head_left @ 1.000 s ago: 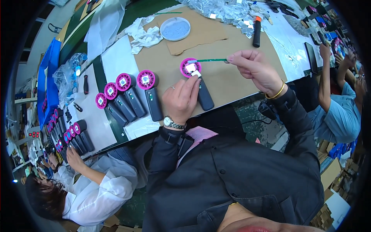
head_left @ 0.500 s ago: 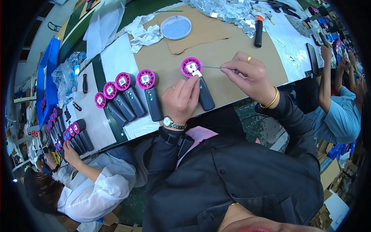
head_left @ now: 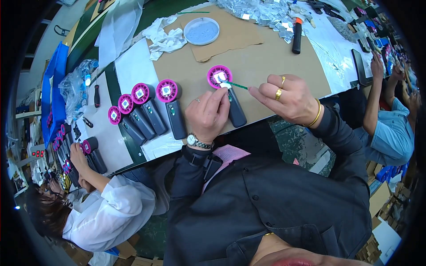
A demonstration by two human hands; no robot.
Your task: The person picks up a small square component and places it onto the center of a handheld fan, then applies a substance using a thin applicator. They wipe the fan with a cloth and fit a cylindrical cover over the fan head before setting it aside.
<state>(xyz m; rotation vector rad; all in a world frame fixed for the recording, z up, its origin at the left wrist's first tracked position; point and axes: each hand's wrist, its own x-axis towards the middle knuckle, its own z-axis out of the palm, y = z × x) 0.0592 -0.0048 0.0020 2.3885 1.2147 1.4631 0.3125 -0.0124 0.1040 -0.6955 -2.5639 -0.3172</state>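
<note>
A dark grey handheld device with a round pink slotted head [head_left: 237, 111] lies in front of me on the brown board. A white square sits in the middle of its head. My left hand [head_left: 207, 108] is closed in a pinch at the lower rim of the head, on a small white piece [head_left: 226, 84]. My right hand [head_left: 288, 98] grips a thin green stick [head_left: 239, 85] between thumb and fingers. The stick's far tip touches or hovers over the white square; I cannot tell which. Several similar devices [head_left: 167, 91] lie in a row to the left.
Beyond the board's middle stand a round shallow dish of bluish paste [head_left: 202, 31] and a crumpled white cloth [head_left: 166, 40]. Small silvery squares [head_left: 284, 31] and an orange-and-black tool [head_left: 297, 37] lie at the back right. A co-worker in white [head_left: 111, 213] handles more devices at the left.
My right hand has turned and lowered slightly, tilting the green stick so its outer end drops. My left hand stays. The co-worker at left has moved their hands and some devices.
</note>
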